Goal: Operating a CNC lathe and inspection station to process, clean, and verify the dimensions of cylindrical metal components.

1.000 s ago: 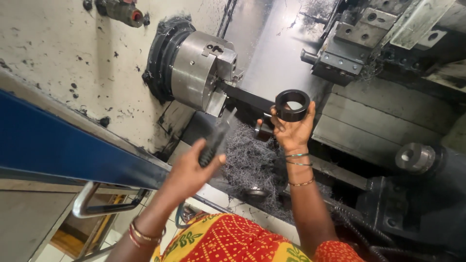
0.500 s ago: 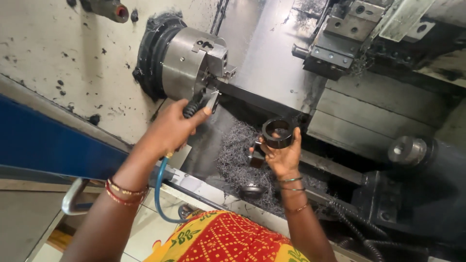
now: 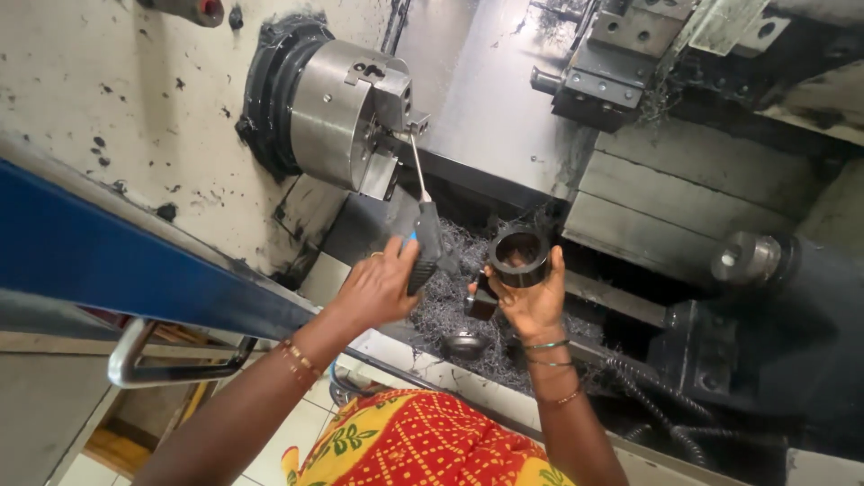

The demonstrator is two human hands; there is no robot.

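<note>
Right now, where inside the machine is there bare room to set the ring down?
The sloped grey panels between the tool block and the round steel chuck look bare. Below, the pile of metal shavings is crowded, where both hands work with the air gun and black ring.

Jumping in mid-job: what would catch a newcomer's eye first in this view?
The big steel lathe chuck at upper left stands out, with the thin nozzle of the air blow gun aimed at its jaws. The left hand holds that gun at centre, while the right hand holds up a dark metal ring beside it. Below them lies a bed of metal chips.
</note>
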